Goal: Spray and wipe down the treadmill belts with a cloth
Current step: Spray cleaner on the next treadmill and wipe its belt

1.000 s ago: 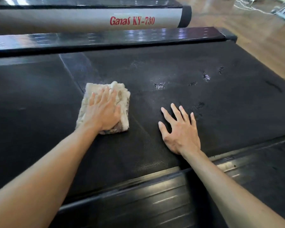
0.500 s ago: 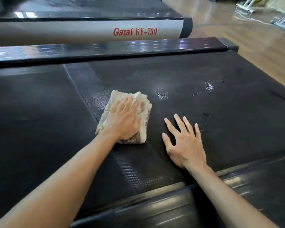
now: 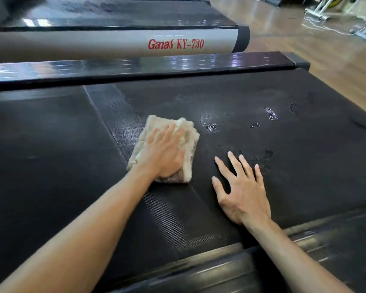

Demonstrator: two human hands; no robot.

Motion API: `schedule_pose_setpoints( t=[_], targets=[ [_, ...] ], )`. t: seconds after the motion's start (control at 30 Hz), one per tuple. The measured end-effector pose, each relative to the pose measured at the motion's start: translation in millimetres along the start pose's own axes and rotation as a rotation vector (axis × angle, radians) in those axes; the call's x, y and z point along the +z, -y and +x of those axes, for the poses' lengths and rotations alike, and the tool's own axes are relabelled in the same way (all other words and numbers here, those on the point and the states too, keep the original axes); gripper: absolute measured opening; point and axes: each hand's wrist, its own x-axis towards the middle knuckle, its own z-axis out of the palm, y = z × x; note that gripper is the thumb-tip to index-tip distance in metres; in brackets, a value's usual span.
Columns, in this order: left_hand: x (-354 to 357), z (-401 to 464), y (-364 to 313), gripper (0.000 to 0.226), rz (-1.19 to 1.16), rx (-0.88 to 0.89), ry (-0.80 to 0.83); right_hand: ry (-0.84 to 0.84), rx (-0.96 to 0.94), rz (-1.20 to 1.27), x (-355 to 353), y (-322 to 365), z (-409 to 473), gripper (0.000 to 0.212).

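Two bare hands work on a black treadmill belt [image 3: 262, 98], seen from the head camera looking forward and down. Left hand [image 3: 164, 156] lies palm-down on a folded cream cloth [image 3: 190, 134], fingers fairly straight and spread over the top, pressing it flat against the belt rather than gripping it. Cloth sits mid-belt, its near right corner looking darker. Right hand [image 3: 244, 192] rests flat on the bare belt just beside the cloth, fingers splayed and straight, holding nothing. Several wet droplet patches [image 3: 270, 114] glisten on the belt beyond and to the right of both hands, apart from the cloth. A paler, shinier diagonal band [image 3: 116, 111] crosses the belt surface under and past the cloth. Glossy black side rail [image 3: 135, 66] runs along the far edge of the belt; behind it a silver rail [image 3: 93, 44] carries red lettering "Ganas KY-730". Wooden floor [image 3: 325, 56] shows at upper right.
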Motion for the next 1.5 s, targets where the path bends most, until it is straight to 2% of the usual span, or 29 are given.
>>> schedule_pose_setpoints(
  t=[0.13, 0.27, 0.4, 0.47, 0.63, 0.7, 0.8, 0.93, 1.1, 1.3, 1.5],
  targets=[
    [7.5, -4.3, 19.5, 0.072, 0.022, -0.206, 0.001, 0.007, -0.001, -0.001, -0.4, 1.4, -0.8, 0.068],
    [11.0, -40.0, -30.5, 0.071, -0.029, -0.027, 0.005, 0.016, -0.003, -0.017, -2.0, 1.6, -2.2, 0.069],
    [12.8, -8.4, -25.5, 0.07, -0.042, 0.09, 0.003, 0.009, -0.008, -0.018, -1.3, -0.5, -1.4, 0.07],
    [11.7, 20.8, -0.8, 0.071, -0.018, 0.058, -0.019, -0.008, -0.004, -0.008, -1.1, -0.7, -1.2, 0.068],
    [7.3, 38.4, 64.3, 0.075, 0.037, -0.231, -0.066, -0.012, 0.001, 0.009, 1.0, -1.7, -0.7, 0.066],
    [8.2, 18.8, 53.1, 0.072, 0.036, -0.208, -0.078, -0.013, 0.004, 0.013, 1.5, -2.1, -0.7, 0.066],
    [5.1, -6.1, 13.5, 0.074, -0.004, -0.056, -0.015, -0.004, 0.011, 0.025, -0.4, -0.6, -2.2, 0.065],
    [3.0, 5.2, 0.8, 0.082, -0.05, 0.055, 0.031, 0.03, 0.025, 0.0, -6.1, 3.1, 0.1, 0.07],
    [12.9, 33.9, 24.8, 0.065, -0.011, -0.034, -0.014, 0.098, 0.006, -0.029, -4.7, 6.7, 31.0, 0.068],
    [12.0, 58.9, 58.2, 0.072, 0.014, -0.077, -0.02, 0.1, -0.018, -0.043, 3.0, 14.1, 96.2, 0.058],
    [-8.3, 91.1, 103.3, 0.064, 0.039, -0.095, -0.128, 0.091, -0.029, -0.028, 5.7, 13.1, 140.7, 0.058]
  ],
)
